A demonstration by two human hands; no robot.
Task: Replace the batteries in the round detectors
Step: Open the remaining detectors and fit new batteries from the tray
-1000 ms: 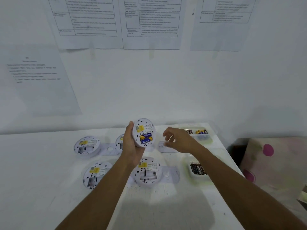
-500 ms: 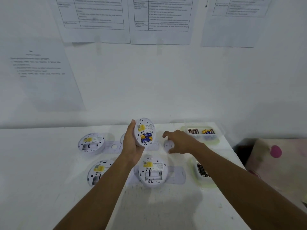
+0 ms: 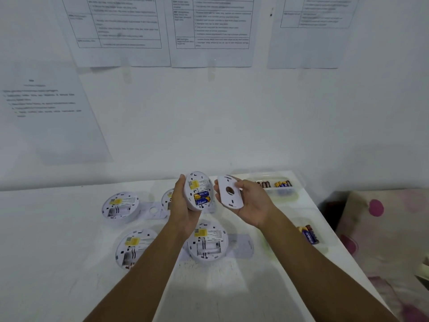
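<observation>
Right now my left hand (image 3: 183, 205) grips a round detector (image 3: 199, 182) above the table (image 3: 58, 228), its back toward me, with blue-and-yellow batteries (image 3: 202, 198) seated in its compartment. My right hand (image 3: 253, 205) holds the white cover plate (image 3: 229, 191) just beside it, and the 2 hands are near but apart. 3 open detectors (image 3: 120, 206) lie on the table, and what may be a 4th sits half hidden behind my left hand. A battery tray (image 3: 276, 184) stands at the far right
</observation>
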